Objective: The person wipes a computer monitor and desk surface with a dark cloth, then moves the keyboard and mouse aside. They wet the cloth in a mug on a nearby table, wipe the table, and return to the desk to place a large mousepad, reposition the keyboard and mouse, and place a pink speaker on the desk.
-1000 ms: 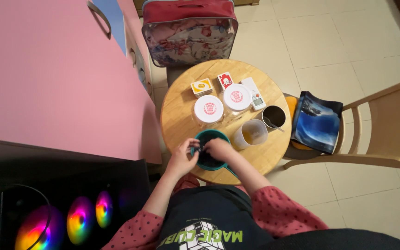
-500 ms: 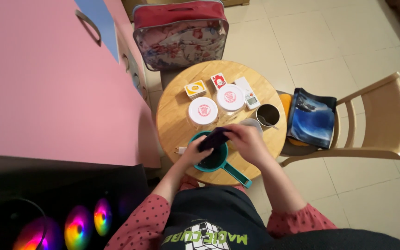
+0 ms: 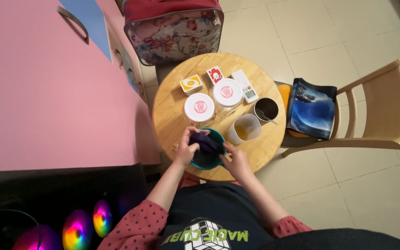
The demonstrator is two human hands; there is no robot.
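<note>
The left hand (image 3: 184, 147) is holding a dark purple wad of soft material (image 3: 204, 141) over the teal round bowl (image 3: 208, 159), fingers closed around the wad. The right hand (image 3: 237, 161) is resting at the bowl's right rim, apparently steadying it; its fingers are partly spread, grip unclear. The bowl is sitting at the near edge of the round wooden bench (image 3: 172, 109), just beside a translucent plastic cup of yellow liquid (image 3: 243, 129). Judgement: keeping the wad centred over the bowl and the rim braced should prevent spills.
</note>
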